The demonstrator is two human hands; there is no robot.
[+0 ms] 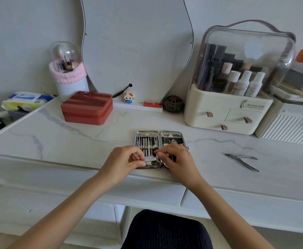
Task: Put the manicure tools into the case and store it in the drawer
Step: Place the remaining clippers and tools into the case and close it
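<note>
Both hands are down on the open case: the left hand curls over its near edge, the right hand pinches a tool inside. The nippers lie well right of them.

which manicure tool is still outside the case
The cuticle nippers lying alone on the marble tabletop, off to the right of the open case. The other tools sit strapped inside the case.
</note>
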